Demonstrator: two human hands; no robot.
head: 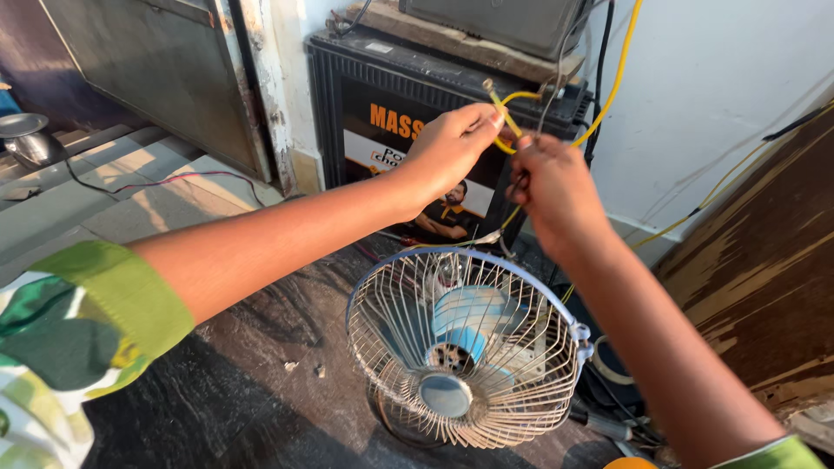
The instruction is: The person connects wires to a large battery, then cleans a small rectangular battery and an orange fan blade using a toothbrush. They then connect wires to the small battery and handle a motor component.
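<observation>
Left hand [447,143] raised before the battery [382,113], fingers [486,117] pinched on the yellow wire [508,122] near its bared end, tip lifted clear of the casing, likely so the metal touches nothing by accident. Right hand [556,187] just beside it, fingers curled and clenched around something thin and dark, perhaps a second lead; too hidden behind the knuckles to name. Yellow wire looped between both hands, then running up and over the battery's top corner along the white wall [712,78]. Both wrists held high above the fan [465,347], apparently to keep slack out of its wire cage. Fan tilted back on the dark stone floor [261,373], blue blades at rest, thin leads trailing from behind it toward the battery. Battery upright against the wall, a board and a grey box stacked on top. Steel bowl [26,135] well apart at far left on the tiled step. Worn wooden panel [764,260] leaning at right.
</observation>
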